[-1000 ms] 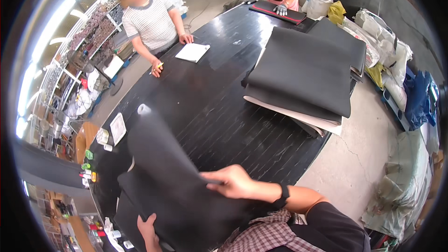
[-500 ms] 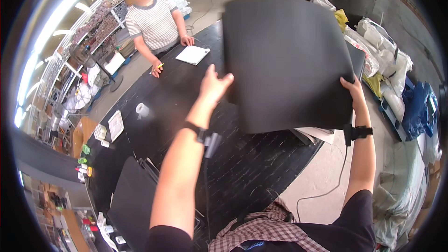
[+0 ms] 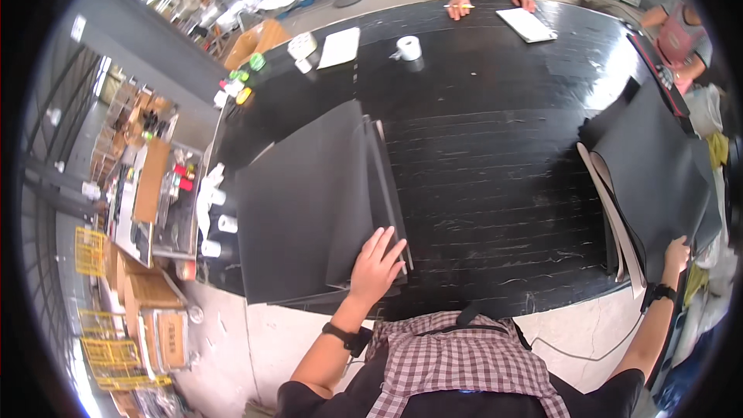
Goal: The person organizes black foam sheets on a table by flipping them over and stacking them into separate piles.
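Sheets are lying left on the tabletop, extending far-left from the left grip, which is resting spread. The right grip is touching the right stack; pinching is not discernible.

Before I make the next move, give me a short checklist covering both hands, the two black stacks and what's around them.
1. Left hand placed on the left stack: ok, fingers spread at its near right edge.
2. Right hand has a firm grip on the right stack: cannot tell; it is at the near right corner, fingers partly hidden.
3. Left stack edges even: not ok, layers are staggered along the right side.
4. Right stack edges even: not ok, layers splay at its left side, showing pale surfaces.
5. White roll apart from both stacks: ok.
6. Notepad apart from both stacks: ok, near the table's far edge.
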Demonstrator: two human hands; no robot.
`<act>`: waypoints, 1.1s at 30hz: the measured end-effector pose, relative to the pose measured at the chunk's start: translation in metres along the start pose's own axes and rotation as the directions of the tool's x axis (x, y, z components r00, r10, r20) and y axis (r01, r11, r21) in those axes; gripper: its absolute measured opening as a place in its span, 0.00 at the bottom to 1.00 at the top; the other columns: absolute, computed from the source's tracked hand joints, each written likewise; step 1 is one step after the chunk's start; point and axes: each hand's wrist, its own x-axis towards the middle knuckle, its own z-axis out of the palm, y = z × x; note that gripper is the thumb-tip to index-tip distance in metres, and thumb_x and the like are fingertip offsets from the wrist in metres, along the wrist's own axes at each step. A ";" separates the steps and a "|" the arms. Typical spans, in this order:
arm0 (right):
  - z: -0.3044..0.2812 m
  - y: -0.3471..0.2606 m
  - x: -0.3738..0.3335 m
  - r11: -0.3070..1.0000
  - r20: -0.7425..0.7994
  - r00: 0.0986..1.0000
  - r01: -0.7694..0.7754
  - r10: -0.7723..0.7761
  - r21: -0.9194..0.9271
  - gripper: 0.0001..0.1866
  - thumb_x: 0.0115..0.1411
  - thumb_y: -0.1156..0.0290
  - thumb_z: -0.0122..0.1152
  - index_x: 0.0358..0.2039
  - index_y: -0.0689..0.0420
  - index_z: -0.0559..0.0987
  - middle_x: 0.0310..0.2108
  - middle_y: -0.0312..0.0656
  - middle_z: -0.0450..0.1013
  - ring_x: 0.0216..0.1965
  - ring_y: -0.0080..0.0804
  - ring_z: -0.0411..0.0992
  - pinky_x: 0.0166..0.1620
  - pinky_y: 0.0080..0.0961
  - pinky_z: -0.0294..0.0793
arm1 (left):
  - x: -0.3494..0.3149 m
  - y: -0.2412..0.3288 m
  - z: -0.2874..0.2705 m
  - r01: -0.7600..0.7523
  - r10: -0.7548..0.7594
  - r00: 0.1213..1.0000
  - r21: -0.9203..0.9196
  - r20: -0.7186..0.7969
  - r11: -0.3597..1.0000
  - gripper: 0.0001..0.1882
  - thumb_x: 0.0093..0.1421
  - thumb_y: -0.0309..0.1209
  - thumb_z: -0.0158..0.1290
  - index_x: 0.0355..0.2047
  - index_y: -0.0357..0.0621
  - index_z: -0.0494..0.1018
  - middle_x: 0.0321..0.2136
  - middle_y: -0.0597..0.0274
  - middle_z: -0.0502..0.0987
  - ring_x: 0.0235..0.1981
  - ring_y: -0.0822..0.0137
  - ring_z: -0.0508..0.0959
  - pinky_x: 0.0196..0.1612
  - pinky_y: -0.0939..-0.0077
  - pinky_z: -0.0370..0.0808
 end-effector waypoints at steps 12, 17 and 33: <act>-0.089 -0.296 -0.525 -0.033 -0.023 -0.143 0.065 -0.989 0.997 0.28 0.61 0.57 0.54 0.54 0.66 0.66 0.39 0.46 0.74 0.39 0.27 0.72 0.42 0.22 0.72 | -0.053 -0.052 -0.086 0.118 -0.195 0.880 -0.198 -0.432 0.973 0.18 0.49 0.24 0.56 0.43 0.44 0.74 0.43 0.55 0.76 0.42 0.54 0.76 0.47 0.65 0.71; -0.117 -0.323 -0.565 0.139 0.125 0.070 0.239 -0.990 0.961 0.34 0.56 0.49 0.58 0.51 0.68 0.68 0.35 0.45 0.74 0.32 0.30 0.74 0.34 0.20 0.72 | -0.178 -0.220 -0.108 0.920 -0.799 0.391 0.189 -0.457 0.343 0.37 0.51 0.47 0.57 0.54 0.35 0.63 0.51 0.46 0.69 0.53 0.46 0.67 0.57 0.57 0.59; -0.182 -0.314 -0.627 0.224 0.257 0.014 -0.439 -0.966 0.870 0.22 0.52 0.77 0.48 0.49 0.65 0.67 0.40 0.49 0.70 0.38 0.37 0.72 0.43 0.30 0.74 | -0.020 -0.077 -0.135 0.248 -0.113 0.965 -0.683 0.237 0.687 0.23 0.51 0.43 0.57 0.44 0.44 0.74 0.28 0.56 0.78 0.32 0.54 0.76 0.35 0.68 0.72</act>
